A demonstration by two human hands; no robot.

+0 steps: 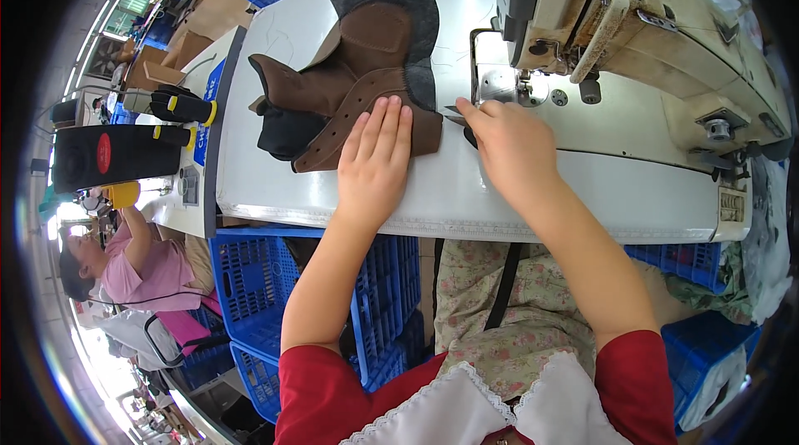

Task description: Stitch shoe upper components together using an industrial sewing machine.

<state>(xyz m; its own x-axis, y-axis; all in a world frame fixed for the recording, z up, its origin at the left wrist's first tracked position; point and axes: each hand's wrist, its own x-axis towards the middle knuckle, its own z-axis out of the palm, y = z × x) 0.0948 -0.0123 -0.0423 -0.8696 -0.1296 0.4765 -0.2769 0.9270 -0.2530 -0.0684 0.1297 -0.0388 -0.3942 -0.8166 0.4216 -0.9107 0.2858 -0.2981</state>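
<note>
A brown leather shoe upper (374,39) with a black lining and a row of eyelet holes lies on the white sewing table (333,205), left of the sewing machine. My left hand (374,164) rests flat on its near strip, fingers stretched out and close together. In my right hand (518,147) is a pair of thread snips (455,120), its pointed metal blades aimed left toward the edge of the upper. The fingers wrap round the snips and hide most of their body. The blade tips are just right of the leather, close to it.
The sewing machine (649,37) overhangs the table at the right, its needle area just beyond my right hand. Blue plastic crates (250,279) stand below the table's front edge. At the left, a co-worker in pink (137,266) sits by another machine (116,154).
</note>
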